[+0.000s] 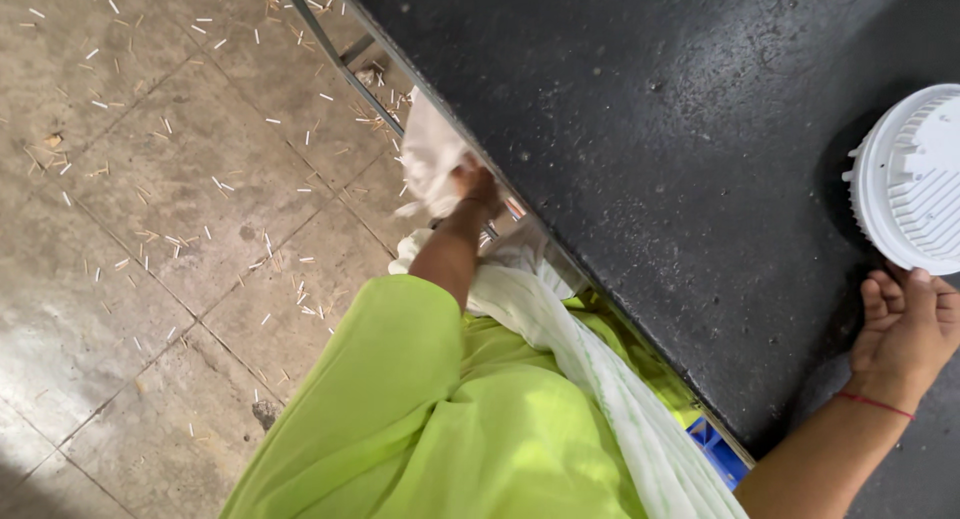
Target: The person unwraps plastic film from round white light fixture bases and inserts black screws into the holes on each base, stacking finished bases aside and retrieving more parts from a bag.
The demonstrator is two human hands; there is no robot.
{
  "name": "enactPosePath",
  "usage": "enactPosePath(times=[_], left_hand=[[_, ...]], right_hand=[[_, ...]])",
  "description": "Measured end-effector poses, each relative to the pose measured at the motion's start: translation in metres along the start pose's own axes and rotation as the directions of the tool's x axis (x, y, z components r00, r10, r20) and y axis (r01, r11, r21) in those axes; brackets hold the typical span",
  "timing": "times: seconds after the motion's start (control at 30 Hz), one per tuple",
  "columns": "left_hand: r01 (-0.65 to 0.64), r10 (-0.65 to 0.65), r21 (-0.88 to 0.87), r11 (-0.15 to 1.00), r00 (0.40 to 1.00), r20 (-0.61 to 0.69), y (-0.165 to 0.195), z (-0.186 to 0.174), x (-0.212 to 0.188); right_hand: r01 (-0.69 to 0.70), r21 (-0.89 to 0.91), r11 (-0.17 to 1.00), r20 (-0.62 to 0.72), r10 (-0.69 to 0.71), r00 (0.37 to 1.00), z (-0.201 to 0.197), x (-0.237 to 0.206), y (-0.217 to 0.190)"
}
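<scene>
The left hand (476,186) is closed around a crumpled white cloth (430,159), held at the near edge of the black surface (640,129), just over the floor side. The right hand (905,329) rests on the surface with fingers loosely curled and open, gripping nothing; its fingertips lie just beside the lower rim of a round white ribbed plastic part (915,179), and contact cannot be confirmed. That part lies flat on the surface at the right edge of view, partly cut off. A thin red thread (875,404) circles the right wrist. The person wears a bright green garment (440,419) with a white scarf (600,379) draped across it. The tiled floor (150,229) on the left is strewn with small pale sticks (165,239). A blue object (718,449) shows below the surface edge.
</scene>
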State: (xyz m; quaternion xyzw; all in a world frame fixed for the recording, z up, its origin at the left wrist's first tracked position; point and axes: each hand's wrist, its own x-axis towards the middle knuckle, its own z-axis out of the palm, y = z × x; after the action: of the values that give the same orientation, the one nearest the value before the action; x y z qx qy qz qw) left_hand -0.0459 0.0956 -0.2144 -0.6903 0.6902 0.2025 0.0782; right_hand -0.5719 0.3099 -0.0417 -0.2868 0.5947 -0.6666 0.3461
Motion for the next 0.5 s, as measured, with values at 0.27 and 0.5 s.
enactPosePath(times=[0.27,0.5], left_hand=[[-0.060,0.096,-0.286,0.956,0.989,0.114,-0.076,-0.019,0.020],[-0.142,0.122,-0.681,0.718,0.989,-0.078,-0.057,-0.053,0.060]], right_hand=[[-0.040,-0.035,0.999,-0.062,0.038,0.997,0.027,-0.010,-0.010],[0.006,0.004,1.000,-0.020,-0.006,1.000,0.012,-0.005,0.002]])
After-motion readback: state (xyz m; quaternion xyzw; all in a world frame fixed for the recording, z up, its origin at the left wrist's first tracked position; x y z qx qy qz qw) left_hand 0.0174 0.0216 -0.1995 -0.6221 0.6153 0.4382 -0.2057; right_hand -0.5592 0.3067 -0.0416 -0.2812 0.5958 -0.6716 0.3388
